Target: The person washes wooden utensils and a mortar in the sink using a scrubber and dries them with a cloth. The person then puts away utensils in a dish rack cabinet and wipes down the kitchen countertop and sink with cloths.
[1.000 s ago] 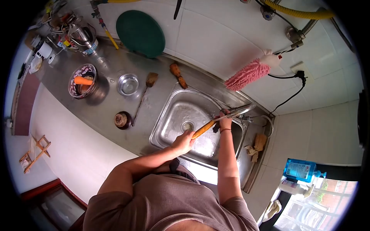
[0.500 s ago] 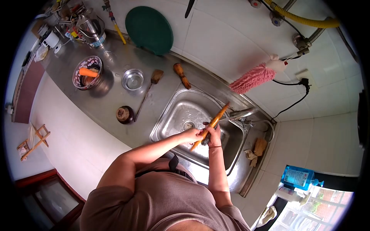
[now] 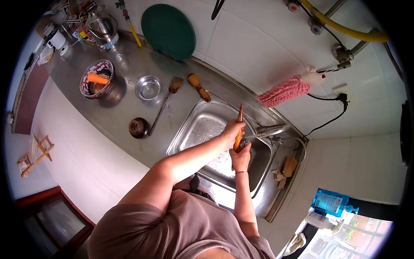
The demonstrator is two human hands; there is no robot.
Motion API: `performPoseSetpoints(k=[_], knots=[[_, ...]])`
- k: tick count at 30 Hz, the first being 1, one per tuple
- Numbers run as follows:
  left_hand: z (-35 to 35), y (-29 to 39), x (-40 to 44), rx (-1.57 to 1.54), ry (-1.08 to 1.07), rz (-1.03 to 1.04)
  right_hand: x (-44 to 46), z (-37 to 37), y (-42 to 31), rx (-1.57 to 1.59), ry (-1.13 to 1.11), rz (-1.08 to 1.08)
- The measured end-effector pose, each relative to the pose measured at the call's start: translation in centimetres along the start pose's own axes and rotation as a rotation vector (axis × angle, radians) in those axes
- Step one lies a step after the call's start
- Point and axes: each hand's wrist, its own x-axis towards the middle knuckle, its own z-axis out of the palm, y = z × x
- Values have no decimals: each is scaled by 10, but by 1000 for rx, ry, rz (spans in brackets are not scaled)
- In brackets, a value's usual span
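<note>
the left hand [image 3: 233, 130] grips the rod [image 3: 239, 135] over the sink [image 3: 207, 121] while the right hand [image 3: 241, 159] clasps a dark pad [image 3: 244, 143] against it; probably stiff, light and slippery, it's best held mid-length.

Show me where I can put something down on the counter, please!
There's bare counter between the carrot bowl, the steel bowl and the jar, and a narrow strip between the spatula and the sink. It's crowded over the sink, where the left hand and right hand work near the tap. The far left corner is packed too.
</note>
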Motion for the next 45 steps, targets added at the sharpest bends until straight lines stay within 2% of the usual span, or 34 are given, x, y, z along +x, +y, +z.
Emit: performPoseSetpoints(k=[1,2,4,5,6,8,12,14,16,18,20,21,23,24,25,26,28,29,30,31,32,33,34,35,36,38,40,41,42,43,44,45], knots=[[-2,8,-4,-30,-174,-70,1,4,6,-29,16,-36],[-1,14,-10,-61,-348,-140,4,6,46,555,-437,195],[4,16,-14,-60,-337,-135,5,-8,39,768,-746,263],[5,17,-12,-102,-417,-265,3,-6,52,882,-921,282],[5,18,-10,-145,-498,-393,-2,-4,49,1082,-961,229],[6,25,-3,-190,-458,-382,-11,-12,36,1240,-1008,250],[-14,42,15,-278,-392,-317,-19,-15,25,1248,-915,394],[-22,30,24,-178,-201,-170,-15,-7,23,983,-705,391],[-31,4,29,100,-73,12,-5,2,27,788,-538,369],[-43,-36,24,394,-154,90,10,10,36,728,-316,427],[-54,-46,15,580,-407,-33,29,17,56,688,-166,320],[-60,-40,13,573,-406,-33,34,11,53,651,-157,305],[-79,-26,5,824,-290,17,44,5,60,547,-154,296],[-109,-52,31,825,-234,146,45,3,56,538,-157,302],[-119,-29,26,732,-170,40,49,-2,47,566,-133,330],[-144,-29,39,800,-107,153,51,-3,42,597,-111,360],[-168,12,35,902,117,292,58,-6,39,566,-146,372],[-175,42,23,863,172,344,60,-10,30,546,-196,313],[-185,59,19,851,325,362,63,-11,25,526,-246,256],[-221,55,32,1099,432,708,67,-4,41,471,-262,141],[-221,77,16,1094,562,753,69,-1,39,462,-266,143],[-231,95,7,1221,597,888,68,4,29,312,-260,6],[-234,106,-2,1285,662,843,69,11,20,161,-252,-136],[-240,110,-5,1321,740,854,70,22,11,128,-262,-19],[-248,111,-9,1361,820,862,76,36,16,112,-272,-28],[-264,109,-13,1415,860,822,94,67,13,355,-283,122],[-277,101,-12,1472,896,782,122,90,-8,353,-213,41],[-284,95,-9,1494,857,679,143,98,-19,319,-281,-42],[-289,92,-10,1517,814,575,164,111,-25,214,-237,-212],[-288,92,-10,1523,809,556,179,119,-48,111,-167,-386],[-286,92,-11,1529,814,556,199,131,-52,26,-175,-440],[-281,90,-12,1421,827,550,214,138,-65,-26,-233,-391]])
